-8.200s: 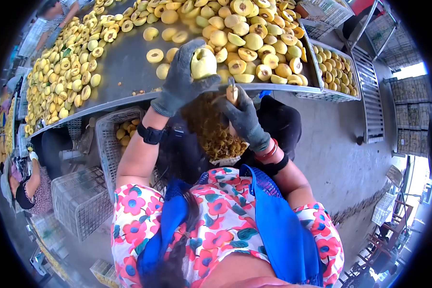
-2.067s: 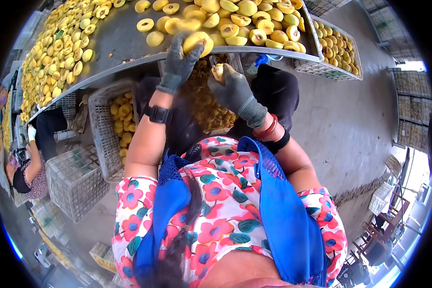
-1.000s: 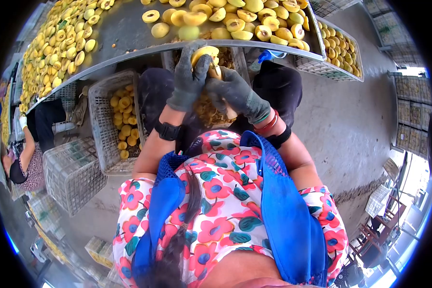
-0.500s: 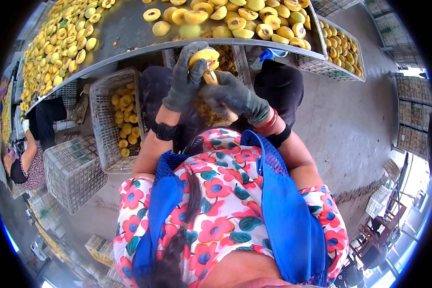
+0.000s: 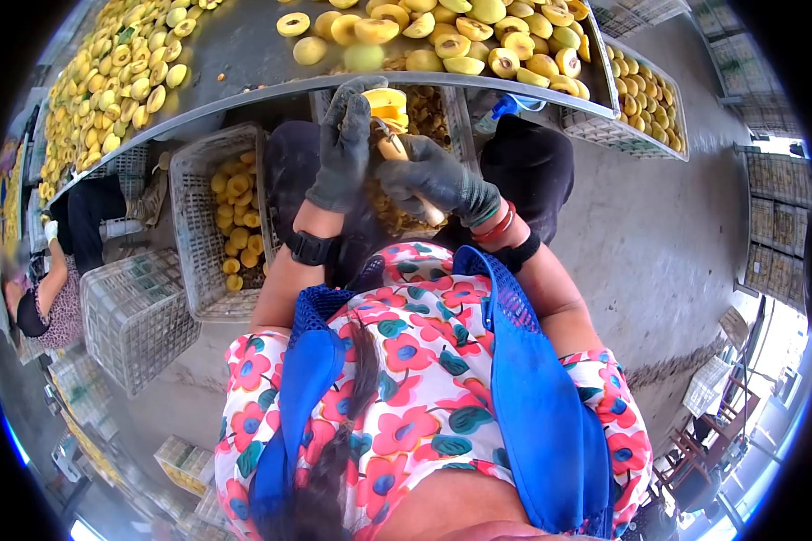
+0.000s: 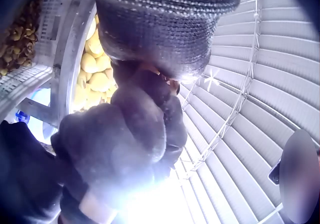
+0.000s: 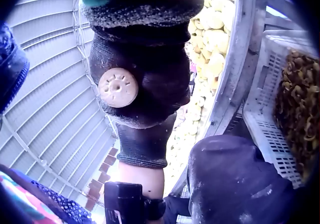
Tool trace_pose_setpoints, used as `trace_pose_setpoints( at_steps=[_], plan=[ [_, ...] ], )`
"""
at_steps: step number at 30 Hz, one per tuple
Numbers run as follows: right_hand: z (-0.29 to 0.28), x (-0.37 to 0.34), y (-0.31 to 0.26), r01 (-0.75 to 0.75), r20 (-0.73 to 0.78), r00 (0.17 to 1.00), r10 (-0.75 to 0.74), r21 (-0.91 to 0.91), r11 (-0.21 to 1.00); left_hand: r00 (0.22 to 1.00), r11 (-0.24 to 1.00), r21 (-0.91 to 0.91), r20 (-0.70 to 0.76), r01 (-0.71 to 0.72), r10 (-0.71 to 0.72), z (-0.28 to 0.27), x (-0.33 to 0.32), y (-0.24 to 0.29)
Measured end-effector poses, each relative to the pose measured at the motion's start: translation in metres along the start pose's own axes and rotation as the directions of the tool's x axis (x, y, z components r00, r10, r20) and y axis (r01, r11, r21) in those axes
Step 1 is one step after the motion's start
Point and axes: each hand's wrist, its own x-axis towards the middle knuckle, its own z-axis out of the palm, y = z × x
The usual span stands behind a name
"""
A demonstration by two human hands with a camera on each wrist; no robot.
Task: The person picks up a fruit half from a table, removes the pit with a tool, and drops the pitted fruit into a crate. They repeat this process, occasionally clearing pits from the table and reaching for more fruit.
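Observation:
Below the table's front edge in the head view, my gloved left hand (image 5: 341, 149) holds a cut yellow peach (image 5: 386, 101), its bright flesh showing between fingers and thumb. My gloved right hand (image 5: 438, 176) grips a tool with a light wooden handle (image 5: 392, 149). The tool's upper end meets the underside of the peach, and its metal end is mostly hidden there. In the right wrist view, the round, notched butt of the handle (image 7: 118, 87) pokes out of the right fist. The left wrist view shows mostly dark glove and glare.
A metal table (image 5: 244, 63) bears many peach halves. Underneath, between the knees, a crate (image 5: 463, 135) holds brownish scraps. Another crate (image 5: 189, 225) with peach halves stands at left, beside an upturned-looking crate (image 5: 140, 316). A full crate (image 5: 627, 140) sits right; another person (image 5: 59, 307) works far left.
Earlier a whole-looking peach was in my left hand, then a cut one held apart from the tool. The hands have since come together; over the last second the right hand has shifted slightly.

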Motion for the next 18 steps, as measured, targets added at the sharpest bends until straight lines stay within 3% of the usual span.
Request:
trace_pose_setpoints(
  at_steps=[1, 3, 5, 7, 9, 11, 12, 14, 15, 18],
  plan=[
    [0.001, 0.001, 0.002, 0.022, -0.003, 1.000, -0.022, -0.050, 0.999, 1.000, 1.000, 0.014, -0.013, -0.013, 0.013, 0.000, 0.000, 0.003],
    [0.002, 0.003, 0.003, 0.042, -0.003, 0.999, -0.043, -0.072, 0.997, 0.970, 0.937, 0.251, 0.044, -0.242, 0.239, -0.004, -0.002, -0.001],
    [0.002, 0.002, 0.003, 0.054, 0.025, 0.998, -0.052, -0.106, 0.993, 0.939, 0.832, 0.439, 0.098, -0.339, 0.330, -0.008, -0.003, -0.003],
    [-0.002, 0.003, 0.003, 0.063, 0.079, 0.996, -0.051, -0.155, 0.986, 0.943, 0.746, 0.587, 0.107, -0.315, 0.314, -0.020, -0.002, -0.004],
    [-0.001, 0.003, 0.006, 0.044, 0.059, 0.997, -0.039, -0.085, 0.995, 0.948, 0.633, 0.720, 0.112, -0.283, 0.297, -0.033, -0.002, -0.004],
    [-0.003, 0.005, 0.006, 0.047, 0.046, 0.998, -0.044, -0.062, 0.997, 0.991, 0.972, 0.233, -0.116, -0.043, 0.072, -0.040, 0.000, -0.010],
    [-0.005, 0.006, 0.007, 0.053, 0.023, 0.998, -0.052, -0.082, 0.995, 0.973, 0.998, -0.064, -0.226, 0.030, -0.044, -0.044, 0.001, -0.013],
    [-0.004, 0.006, 0.006, 0.062, -0.020, 0.998, -0.064, -0.117, 0.991, 0.913, 0.908, -0.391, -0.297, 0.151, -0.280, -0.070, 0.004, -0.020],
    [-0.004, 0.008, 0.008, 0.077, -0.028, 0.996, -0.082, -0.128, 0.989, 0.927, 0.926, -0.347, -0.276, 0.150, -0.254, -0.077, 0.001, -0.016],
    [-0.018, 0.030, 0.022, -0.160, -0.270, 0.962, 0.048, -0.409, 0.898, 0.912, 0.955, -0.287, -0.365, 0.080, -0.186, -0.096, -0.004, -0.016]
  ],
)
